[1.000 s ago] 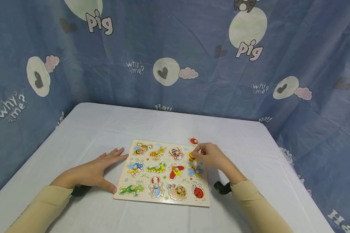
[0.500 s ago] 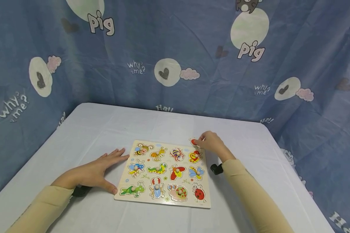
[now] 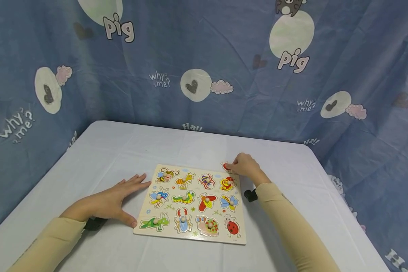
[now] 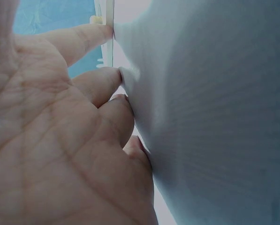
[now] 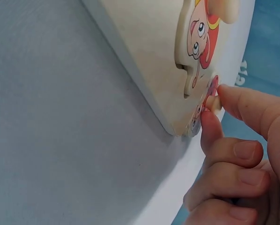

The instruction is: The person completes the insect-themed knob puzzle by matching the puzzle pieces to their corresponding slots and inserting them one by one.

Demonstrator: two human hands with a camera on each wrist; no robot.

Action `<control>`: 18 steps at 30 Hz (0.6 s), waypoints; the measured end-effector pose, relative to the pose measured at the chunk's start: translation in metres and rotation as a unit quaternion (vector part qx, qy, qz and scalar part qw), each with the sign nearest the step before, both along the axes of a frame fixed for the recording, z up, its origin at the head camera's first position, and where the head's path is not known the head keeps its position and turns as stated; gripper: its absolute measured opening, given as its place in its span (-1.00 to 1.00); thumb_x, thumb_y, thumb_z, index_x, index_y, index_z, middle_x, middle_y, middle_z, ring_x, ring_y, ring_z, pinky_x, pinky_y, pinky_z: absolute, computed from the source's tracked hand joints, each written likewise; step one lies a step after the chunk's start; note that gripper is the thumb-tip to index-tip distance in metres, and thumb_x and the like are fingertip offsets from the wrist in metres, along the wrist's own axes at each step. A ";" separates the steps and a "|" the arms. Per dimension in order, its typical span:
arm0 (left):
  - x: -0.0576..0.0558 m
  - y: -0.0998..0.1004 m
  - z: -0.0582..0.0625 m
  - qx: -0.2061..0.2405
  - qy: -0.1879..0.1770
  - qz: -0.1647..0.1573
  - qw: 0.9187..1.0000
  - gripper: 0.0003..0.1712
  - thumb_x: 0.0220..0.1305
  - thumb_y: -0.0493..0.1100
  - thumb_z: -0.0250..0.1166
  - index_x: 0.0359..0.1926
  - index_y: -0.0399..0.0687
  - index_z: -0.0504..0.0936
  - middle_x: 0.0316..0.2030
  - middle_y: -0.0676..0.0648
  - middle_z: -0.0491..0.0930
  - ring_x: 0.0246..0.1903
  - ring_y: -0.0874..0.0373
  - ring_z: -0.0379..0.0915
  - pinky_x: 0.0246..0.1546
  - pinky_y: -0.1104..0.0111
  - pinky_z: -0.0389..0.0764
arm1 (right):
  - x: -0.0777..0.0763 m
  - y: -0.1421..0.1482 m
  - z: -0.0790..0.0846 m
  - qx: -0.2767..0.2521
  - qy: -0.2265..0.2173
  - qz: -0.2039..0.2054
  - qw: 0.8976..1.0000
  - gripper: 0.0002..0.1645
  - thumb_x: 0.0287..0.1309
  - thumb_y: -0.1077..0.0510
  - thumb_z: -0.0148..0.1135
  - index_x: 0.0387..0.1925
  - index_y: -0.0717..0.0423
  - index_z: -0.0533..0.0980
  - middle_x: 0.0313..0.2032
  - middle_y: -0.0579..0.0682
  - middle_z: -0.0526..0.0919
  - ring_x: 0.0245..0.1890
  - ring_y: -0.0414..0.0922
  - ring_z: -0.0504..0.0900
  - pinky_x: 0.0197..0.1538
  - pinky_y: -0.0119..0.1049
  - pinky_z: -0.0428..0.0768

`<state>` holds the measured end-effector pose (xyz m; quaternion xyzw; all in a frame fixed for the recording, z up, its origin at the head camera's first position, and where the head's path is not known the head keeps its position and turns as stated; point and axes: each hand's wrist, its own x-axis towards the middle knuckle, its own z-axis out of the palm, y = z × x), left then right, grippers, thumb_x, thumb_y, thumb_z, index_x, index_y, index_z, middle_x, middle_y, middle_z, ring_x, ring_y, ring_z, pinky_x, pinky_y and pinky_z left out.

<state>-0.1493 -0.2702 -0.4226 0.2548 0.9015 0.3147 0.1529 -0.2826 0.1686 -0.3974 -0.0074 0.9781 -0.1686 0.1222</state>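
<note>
In the head view, a wooden peg puzzle board (image 3: 194, 238) with insect pieces lies on the table. My right hand (image 3: 247, 167) is at its far right corner. There the thumb and index finger pinch the wooden knob (image 5: 215, 104) of a red ladybug puzzle piece (image 3: 226, 166), partly hidden by the fingers. The other fingers are curled, as the right wrist view shows. My left hand (image 3: 110, 201) lies spread at the board's left side, its thumb at the near left corner. In the left wrist view, the fingertips of the left hand (image 4: 46, 126) rest on the white cloth by the board's edge.
A butterfly piece (image 3: 227, 184) sits in the board's top right slot. A ladybug picture (image 3: 232, 226) without a knob shows at bottom right. White cloth (image 3: 149, 143) covers the table. A blue patterned curtain (image 3: 204, 49) hangs behind and at both sides.
My right hand has moved away from the butterfly piece to the ladybug piece just beyond the board and taken its knob. The left hand has stayed in place.
</note>
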 end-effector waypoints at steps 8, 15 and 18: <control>-0.001 -0.001 -0.002 0.000 0.000 0.000 1.000 0.45 -0.21 0.28 0.76 0.67 0.02 0.25 0.73 -0.32 -0.11 0.69 -0.48 -0.32 0.58 -0.50 -0.23 | -0.001 0.003 0.001 0.018 0.007 -0.023 1.000 -0.46 0.40 -0.22 0.38 -0.07 0.21 0.74 -0.14 0.09 0.79 -0.25 -0.03 0.64 -0.25 -0.22 0.60; -0.001 0.000 -0.002 0.001 0.001 0.000 1.000 0.45 -0.21 0.28 0.76 0.67 0.01 0.25 0.73 -0.32 -0.10 0.69 -0.48 -0.31 0.58 -0.50 -0.23 | -0.005 0.019 0.002 0.013 0.008 -0.052 0.999 -0.48 0.38 -0.16 0.40 -0.01 0.23 0.73 -0.06 0.12 0.80 -0.19 -0.02 0.66 -0.12 -0.14 0.66; -0.001 0.000 -0.002 -0.001 0.000 0.001 1.000 0.45 -0.21 0.28 0.76 0.67 0.01 0.25 0.73 -0.32 -0.10 0.69 -0.48 -0.31 0.58 -0.50 -0.23 | -0.007 0.026 0.003 0.009 0.007 -0.060 0.998 -0.50 0.39 -0.14 0.40 -0.01 0.24 0.72 -0.07 0.13 0.79 -0.19 -0.01 0.64 -0.11 -0.13 0.65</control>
